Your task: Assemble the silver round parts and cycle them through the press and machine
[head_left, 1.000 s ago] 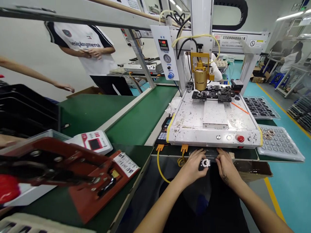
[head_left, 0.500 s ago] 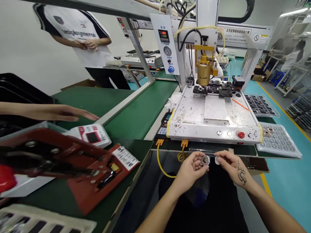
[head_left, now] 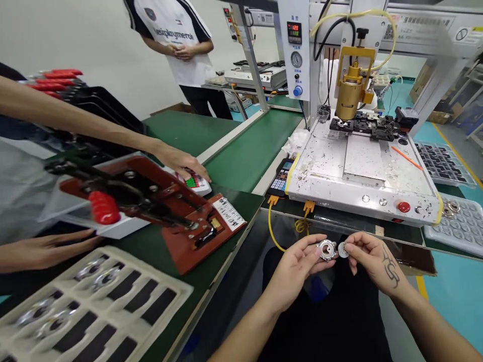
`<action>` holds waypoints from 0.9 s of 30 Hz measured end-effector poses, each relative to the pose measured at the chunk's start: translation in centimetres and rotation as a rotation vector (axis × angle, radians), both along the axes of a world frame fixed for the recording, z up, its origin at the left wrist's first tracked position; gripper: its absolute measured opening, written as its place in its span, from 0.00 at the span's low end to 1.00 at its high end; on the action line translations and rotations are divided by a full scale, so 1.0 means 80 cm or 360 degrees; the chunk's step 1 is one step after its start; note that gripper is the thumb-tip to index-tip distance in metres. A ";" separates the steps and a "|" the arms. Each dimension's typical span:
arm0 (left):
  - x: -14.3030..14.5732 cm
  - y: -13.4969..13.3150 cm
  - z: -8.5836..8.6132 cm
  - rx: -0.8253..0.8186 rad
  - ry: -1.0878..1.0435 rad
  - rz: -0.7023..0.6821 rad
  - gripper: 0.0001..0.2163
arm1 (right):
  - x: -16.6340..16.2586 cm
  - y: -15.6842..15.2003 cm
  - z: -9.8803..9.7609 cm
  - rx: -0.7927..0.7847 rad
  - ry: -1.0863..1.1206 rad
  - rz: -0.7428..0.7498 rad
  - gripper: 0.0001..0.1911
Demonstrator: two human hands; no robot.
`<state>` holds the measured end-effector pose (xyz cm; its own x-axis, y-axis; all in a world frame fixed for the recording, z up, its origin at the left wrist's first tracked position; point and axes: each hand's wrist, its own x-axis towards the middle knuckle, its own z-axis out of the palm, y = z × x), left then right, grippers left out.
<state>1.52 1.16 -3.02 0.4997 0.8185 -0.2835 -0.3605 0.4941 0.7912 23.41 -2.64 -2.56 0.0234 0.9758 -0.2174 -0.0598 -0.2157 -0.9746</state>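
Observation:
Over my lap, my left hand [head_left: 302,264] pinches a round silver watch case [head_left: 327,250] with a hollow centre by its rim. Close to its right side, my right hand [head_left: 368,261] holds a small silver disc [head_left: 343,250] between thumb and fingers. The disc looks like a watch case back, and I cannot tell whether it touches the case. Both hands are just in front of the bench edge, below a white machine [head_left: 364,188] with a brass-coloured head [head_left: 349,98].
A co-worker's hand [head_left: 181,160] reaches onto a white device at left, behind a red toggle press [head_left: 181,246]. A beige tray [head_left: 184,290] holds several watch cases. At right lies a clear tray [head_left: 456,234] of discs. Another person [head_left: 177,45] stands at the back.
My view has swung left and down, showing more of the beige tray. The disc has turned to face me more beside the watch case. The co-worker's hand has come down onto the white device.

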 end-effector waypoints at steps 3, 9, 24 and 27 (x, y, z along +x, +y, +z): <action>-0.003 -0.006 0.002 0.0064 -0.0011 -0.0011 0.23 | 0.003 -0.007 -0.004 -0.0050 0.0098 0.0085 0.20; -0.004 -0.013 0.003 0.0092 -0.0030 -0.0030 0.24 | 0.003 -0.011 -0.002 -0.0120 0.0132 0.0237 0.21; 0.001 -0.026 0.009 0.0184 -0.0004 0.0030 0.22 | -0.026 -0.004 0.022 0.0415 -0.0546 0.0208 0.16; 0.002 -0.027 0.010 0.0220 0.0015 0.0032 0.21 | -0.026 -0.003 0.022 0.0419 -0.0554 0.0209 0.16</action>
<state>1.65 -1.03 -2.25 0.4808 0.8598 -0.1718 -0.3615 0.3729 0.8546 21.31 -2.89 -0.78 -0.0763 0.9964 0.0376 0.2925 0.0584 -0.9545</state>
